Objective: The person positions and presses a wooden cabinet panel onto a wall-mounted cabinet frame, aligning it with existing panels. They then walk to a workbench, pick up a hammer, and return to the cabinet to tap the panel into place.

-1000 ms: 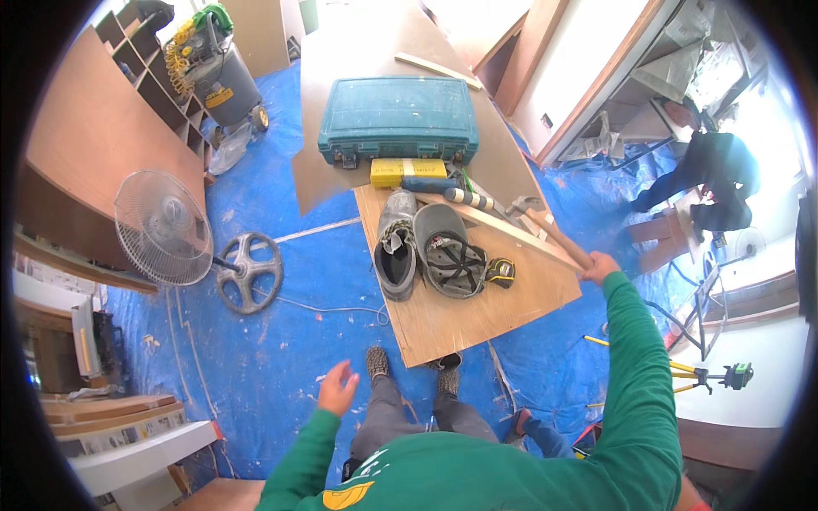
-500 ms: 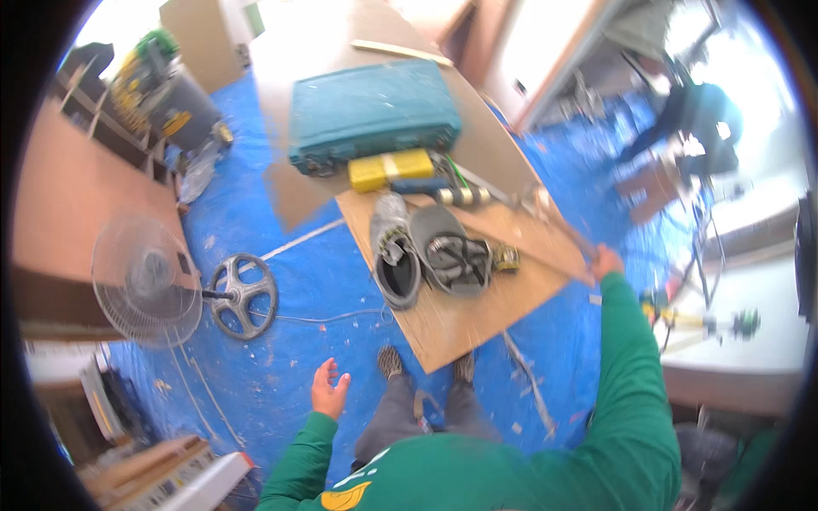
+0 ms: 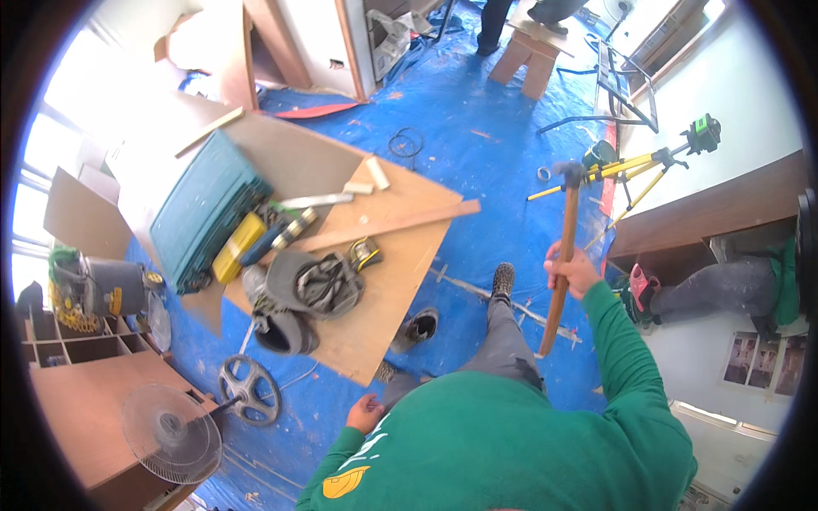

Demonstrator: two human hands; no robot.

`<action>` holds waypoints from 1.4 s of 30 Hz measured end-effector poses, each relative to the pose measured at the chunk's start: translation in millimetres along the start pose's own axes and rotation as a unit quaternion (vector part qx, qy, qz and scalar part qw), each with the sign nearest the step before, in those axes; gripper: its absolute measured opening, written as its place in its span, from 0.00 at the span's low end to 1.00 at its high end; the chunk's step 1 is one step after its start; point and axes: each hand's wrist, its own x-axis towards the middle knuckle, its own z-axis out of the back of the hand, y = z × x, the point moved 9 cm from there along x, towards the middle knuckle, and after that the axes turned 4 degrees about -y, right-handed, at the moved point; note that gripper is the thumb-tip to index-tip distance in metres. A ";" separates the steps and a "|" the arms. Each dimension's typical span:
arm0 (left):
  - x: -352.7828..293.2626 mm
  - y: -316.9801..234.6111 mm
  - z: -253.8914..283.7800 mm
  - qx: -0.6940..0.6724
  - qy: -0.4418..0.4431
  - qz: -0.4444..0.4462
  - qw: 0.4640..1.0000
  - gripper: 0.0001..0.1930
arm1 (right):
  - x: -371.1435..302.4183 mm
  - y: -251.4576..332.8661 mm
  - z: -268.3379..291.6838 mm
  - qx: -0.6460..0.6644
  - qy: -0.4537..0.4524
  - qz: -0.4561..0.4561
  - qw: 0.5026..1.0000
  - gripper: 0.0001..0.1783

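My right hand is closed round the wooden handle of a hammer, held upright with its dark metal head at the top, off the table's right side. My left hand hangs beside my thigh, fingers loosely bent, with no object visible in it. On the plywood tabletop between them lie an upturned grey cap, a grey shoe, a tape measure and a long wood strip sticking out past the edge.
A teal tool case and yellow box sit on the table's left. A fan stands at lower left, a yellow tripod at right. Blue sheeting covers the floor; a person's legs are near a wooden stool.
My right hand has lifted the hammer from the table's right edge and now holds it upright. My view has turned right, and my left hand has drawn in beside my body.
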 end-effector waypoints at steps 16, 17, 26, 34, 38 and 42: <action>212.2 -387.8 -171.3 0.058 -0.047 -0.086 0.994 0.10 | 132.5 -20.4 304.8 0.008 -0.017 -0.082 0.996 0.10; 214.2 -407.3 -173.3 0.029 -0.063 -0.122 0.990 0.09 | 149.8 -18.8 309.0 -0.005 -0.026 -0.072 0.997 0.10; 295.1 -547.6 -198.0 -0.069 -0.135 -0.111 0.982 0.11 | 277.7 66.6 320.3 -0.187 -0.061 -0.089 0.976 0.10; 418.4 -726.0 -136.0 -0.096 -0.125 -0.156 0.975 0.18 | 410.9 160.6 317.7 -0.249 -0.132 -0.143 0.949 0.17; 452.5 -745.8 -103.4 -0.137 -0.183 -0.121 0.966 0.19 | 494.7 203.4 293.7 -0.255 -0.088 -0.108 0.957 0.17; 471.4 -738.9 -77.0 -0.089 -0.239 -0.033 0.966 0.21 | 590.3 224.0 276.2 -0.312 -0.044 -0.132 0.940 0.15</action>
